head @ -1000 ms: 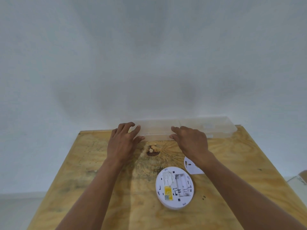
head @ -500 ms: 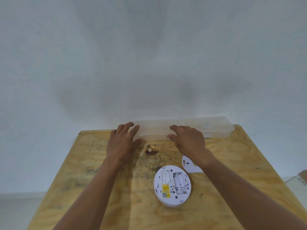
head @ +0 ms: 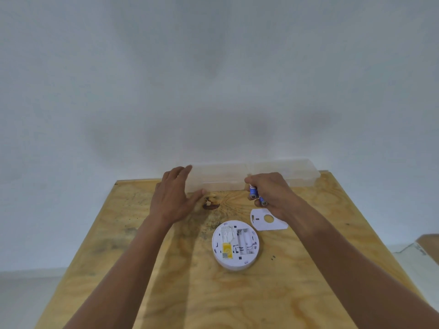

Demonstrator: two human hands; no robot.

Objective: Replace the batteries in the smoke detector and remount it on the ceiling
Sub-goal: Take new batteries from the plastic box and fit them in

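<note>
Right hand: the right hand (head: 270, 193) is curled closed around a pair of blue batteries (head: 256, 197), whose metal ends poke out on the side towards the left hand; it hangs just above the table, in front of the clear box
Left hand: the left hand (head: 174, 195) is spread flat with fingers loose and grips nothing; its fingertips reach the left end of the clear box and the thumb lies along the box's front lower edge
Clear box: a long translucent plastic box (head: 237, 175) lies along the far edge of the table, against the white wall (head: 213, 79); whether its lid is up or down cannot be told from this view
Smoke detector: the round white smoke detector (head: 235, 244) lies back-up on the table, nearer the person than both hands, between the forearms; its battery bay (head: 245, 241) is uncovered and looks empty, and a yellow label (head: 226, 251) sits at its near left
Cover piece: a flat white plastic piece with a round hole (head: 267, 219) lies on the table just beyond and right of the detector, apart from it, partly under the right wrist
Table: bare plywood table (head: 190, 293) with a dark knot (head: 210, 203) near the left thumb
Edge of view: a brown cardboard corner (head: 430, 245) shows at the far right, off the table
</note>
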